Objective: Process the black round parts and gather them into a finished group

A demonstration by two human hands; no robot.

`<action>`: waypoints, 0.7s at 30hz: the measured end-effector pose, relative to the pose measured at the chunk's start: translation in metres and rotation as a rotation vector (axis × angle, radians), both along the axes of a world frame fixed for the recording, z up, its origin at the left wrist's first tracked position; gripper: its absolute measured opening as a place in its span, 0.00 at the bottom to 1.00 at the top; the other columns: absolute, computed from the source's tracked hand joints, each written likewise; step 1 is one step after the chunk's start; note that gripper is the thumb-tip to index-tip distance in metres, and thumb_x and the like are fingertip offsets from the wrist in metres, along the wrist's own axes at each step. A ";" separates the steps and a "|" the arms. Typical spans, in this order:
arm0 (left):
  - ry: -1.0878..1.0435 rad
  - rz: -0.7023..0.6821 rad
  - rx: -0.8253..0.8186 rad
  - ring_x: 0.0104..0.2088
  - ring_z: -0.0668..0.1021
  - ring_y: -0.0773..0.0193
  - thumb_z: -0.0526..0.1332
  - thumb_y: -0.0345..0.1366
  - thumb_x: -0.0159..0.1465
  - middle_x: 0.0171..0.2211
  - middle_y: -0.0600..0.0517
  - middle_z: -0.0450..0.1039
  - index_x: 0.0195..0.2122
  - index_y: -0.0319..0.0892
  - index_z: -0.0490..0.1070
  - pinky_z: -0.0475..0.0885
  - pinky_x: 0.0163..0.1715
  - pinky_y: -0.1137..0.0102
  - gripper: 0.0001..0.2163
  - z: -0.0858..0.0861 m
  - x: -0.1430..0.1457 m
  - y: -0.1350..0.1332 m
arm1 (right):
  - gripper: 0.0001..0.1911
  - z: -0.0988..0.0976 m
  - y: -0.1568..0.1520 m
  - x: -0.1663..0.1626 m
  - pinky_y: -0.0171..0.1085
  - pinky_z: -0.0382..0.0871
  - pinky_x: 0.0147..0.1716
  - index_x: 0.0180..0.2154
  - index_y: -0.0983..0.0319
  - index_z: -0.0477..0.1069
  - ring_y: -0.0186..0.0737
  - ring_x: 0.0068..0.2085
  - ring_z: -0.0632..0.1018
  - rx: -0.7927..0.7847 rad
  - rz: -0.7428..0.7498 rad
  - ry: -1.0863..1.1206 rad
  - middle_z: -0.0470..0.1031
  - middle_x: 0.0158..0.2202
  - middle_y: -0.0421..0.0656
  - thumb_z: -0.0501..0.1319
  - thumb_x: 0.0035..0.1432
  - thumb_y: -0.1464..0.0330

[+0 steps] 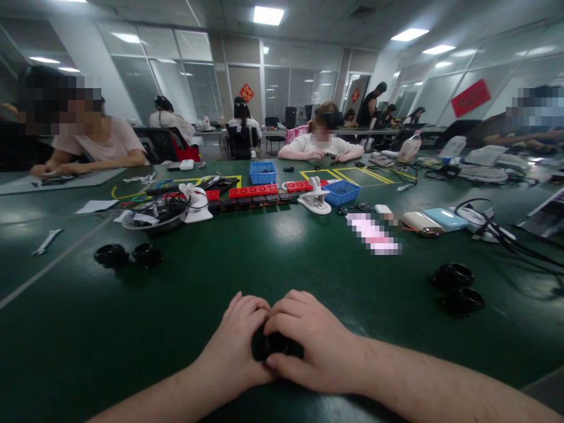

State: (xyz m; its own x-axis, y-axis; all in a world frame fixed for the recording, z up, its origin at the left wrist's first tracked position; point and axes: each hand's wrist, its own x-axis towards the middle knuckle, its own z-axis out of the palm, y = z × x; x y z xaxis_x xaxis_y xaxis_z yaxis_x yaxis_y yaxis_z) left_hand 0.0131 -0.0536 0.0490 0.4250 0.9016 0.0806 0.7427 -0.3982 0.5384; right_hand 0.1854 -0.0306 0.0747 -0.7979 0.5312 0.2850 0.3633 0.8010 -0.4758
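Low over the near edge of the green table, a glossy black round part (277, 345) sits between my two hands. My left hand (235, 338) wraps around its left side, fingers curled. From the right, my right hand (311, 341) grips it with the thumb in front and the fingers over the top. Much of the part is covered by my fingers, so its exact kind does not show. Two similar black ring-shaped parts (147, 255) stand to the left, and two more black ring-shaped parts (462, 299) lie to the right.
A wrench (46, 241) lies far left. Across the middle are a metal bowl (154, 222), red power strips (254, 191), white clips (315, 197) and a blue bin (342, 192). A power bank (423, 223) and cables are at the right. Other people sit around the table.
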 end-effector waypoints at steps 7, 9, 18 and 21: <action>-0.012 -0.281 -0.094 0.56 0.60 0.48 0.65 0.29 0.45 0.54 0.53 0.60 0.36 0.47 0.73 0.52 0.57 0.55 0.15 0.005 -0.012 0.011 | 0.10 0.004 0.001 0.001 0.38 0.60 0.40 0.33 0.62 0.71 0.37 0.39 0.69 0.021 0.210 0.030 0.74 0.37 0.40 0.55 0.47 0.74; 0.037 -0.337 -0.108 0.58 0.59 0.49 0.65 0.32 0.49 0.57 0.54 0.59 0.40 0.51 0.73 0.48 0.58 0.52 0.16 0.005 -0.015 0.013 | 0.11 0.004 0.001 0.001 0.39 0.60 0.40 0.32 0.62 0.71 0.37 0.38 0.69 0.025 0.245 0.036 0.75 0.36 0.39 0.54 0.46 0.75; 0.015 -0.102 -0.012 0.51 0.66 0.45 0.69 0.56 0.40 0.49 0.44 0.65 0.51 0.42 0.62 0.43 0.57 0.43 0.39 -0.004 -0.012 0.005 | 0.20 0.003 0.000 0.004 0.41 0.60 0.40 0.44 0.64 0.66 0.41 0.40 0.69 0.018 0.048 0.148 0.71 0.43 0.45 0.61 0.50 0.62; 0.018 -0.036 0.027 0.47 0.69 0.45 0.69 0.55 0.38 0.44 0.45 0.68 0.47 0.43 0.63 0.44 0.55 0.40 0.37 -0.005 -0.005 -0.004 | 0.23 0.001 0.000 0.003 0.40 0.60 0.38 0.40 0.64 0.67 0.41 0.37 0.69 0.003 -0.053 0.113 0.71 0.37 0.45 0.63 0.47 0.55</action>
